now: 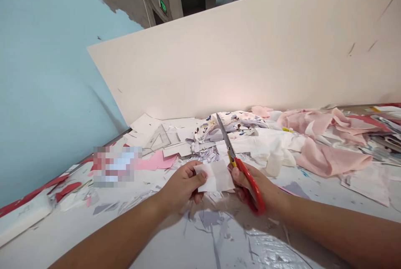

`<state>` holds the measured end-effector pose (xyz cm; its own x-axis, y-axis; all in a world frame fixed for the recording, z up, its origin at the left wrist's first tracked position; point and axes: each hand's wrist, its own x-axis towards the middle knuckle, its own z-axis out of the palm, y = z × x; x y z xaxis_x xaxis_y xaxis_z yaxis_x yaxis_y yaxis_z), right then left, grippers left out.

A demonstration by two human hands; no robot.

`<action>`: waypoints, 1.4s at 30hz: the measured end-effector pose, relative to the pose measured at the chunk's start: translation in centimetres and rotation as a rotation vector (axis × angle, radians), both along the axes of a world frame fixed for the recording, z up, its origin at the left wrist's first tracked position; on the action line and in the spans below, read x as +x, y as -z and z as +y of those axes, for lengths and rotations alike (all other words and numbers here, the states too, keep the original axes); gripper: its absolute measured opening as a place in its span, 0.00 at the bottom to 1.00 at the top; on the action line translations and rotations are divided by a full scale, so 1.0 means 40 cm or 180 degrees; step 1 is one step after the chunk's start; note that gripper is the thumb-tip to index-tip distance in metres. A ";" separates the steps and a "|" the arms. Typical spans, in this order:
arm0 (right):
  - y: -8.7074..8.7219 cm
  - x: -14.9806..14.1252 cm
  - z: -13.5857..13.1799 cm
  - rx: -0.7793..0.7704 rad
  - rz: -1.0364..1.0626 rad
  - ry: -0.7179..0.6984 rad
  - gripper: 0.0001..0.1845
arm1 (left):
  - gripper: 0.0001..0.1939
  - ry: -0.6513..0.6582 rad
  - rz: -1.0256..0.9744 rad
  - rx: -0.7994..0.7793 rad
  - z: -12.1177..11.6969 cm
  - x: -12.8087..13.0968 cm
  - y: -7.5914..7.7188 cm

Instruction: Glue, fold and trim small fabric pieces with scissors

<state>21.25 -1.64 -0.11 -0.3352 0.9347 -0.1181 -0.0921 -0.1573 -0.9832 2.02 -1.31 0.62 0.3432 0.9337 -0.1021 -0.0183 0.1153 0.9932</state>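
Between my two hands, just above the table, is a small piece of white paper or cloth [216, 176]; I cannot tell which material. My left hand [187, 180] pinches its left edge between thumb and fingers. My right hand [253, 183] grips a pair of scissors [249, 185] with red handles, the blades pointing up and away from me and looking closed. Fingers of that hand also seem to touch the right edge of the white piece. Part of the handles and the lower fingers are hidden.
Scraps cover the white table [175, 244]. Floral fabric [238, 123] and pink cloth [333, 156] lie behind and to the right. A clear set square [159, 137] and pink paper [158, 160] are at left. A pale board [238, 56] stands behind, beside a blue wall [46, 72].
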 end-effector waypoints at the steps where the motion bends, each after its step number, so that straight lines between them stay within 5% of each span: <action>1: 0.000 0.005 0.005 0.0072 -0.0027 -0.0094 0.28 | 0.14 -0.0104 -0.0041 0.0078 0.004 -0.003 -0.010; 8: 0.005 0.046 0.026 0.0386 -0.0192 -0.0852 0.34 | 0.08 -0.1043 -0.0336 0.0218 0.027 -0.028 -0.088; 13: -0.002 0.041 0.009 0.0506 -0.0132 -0.0540 0.27 | 0.07 -0.1288 0.0277 0.0503 0.055 -0.044 -0.129; 18: -0.046 0.039 -0.007 0.0238 -0.0437 -0.0439 0.17 | 0.07 -0.1519 0.0180 0.0423 0.090 -0.030 -0.166; 22: -0.069 0.055 -0.017 0.0126 -0.0846 -0.0356 0.26 | 0.08 -0.1560 0.0101 0.0526 0.104 -0.005 -0.201; 26: -0.086 0.073 -0.030 0.0624 -0.1512 -0.0873 0.38 | 0.06 -0.1598 0.0008 0.0666 0.114 0.019 -0.230; 30: -0.100 0.077 -0.042 0.0925 -0.1681 -0.1171 0.37 | 0.07 -0.1678 -0.0074 0.0744 0.121 0.039 -0.237; 42: -0.107 0.058 -0.047 0.0948 -0.1604 -0.0821 0.29 | 0.06 -0.1540 0.0320 0.1428 0.074 0.081 -0.210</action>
<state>23.57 -3.54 4.15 -0.5250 0.8484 -0.0677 0.3972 0.1739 -0.9011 5.27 1.63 9.02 -0.1159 0.9395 0.3225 0.1310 -0.3074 0.9425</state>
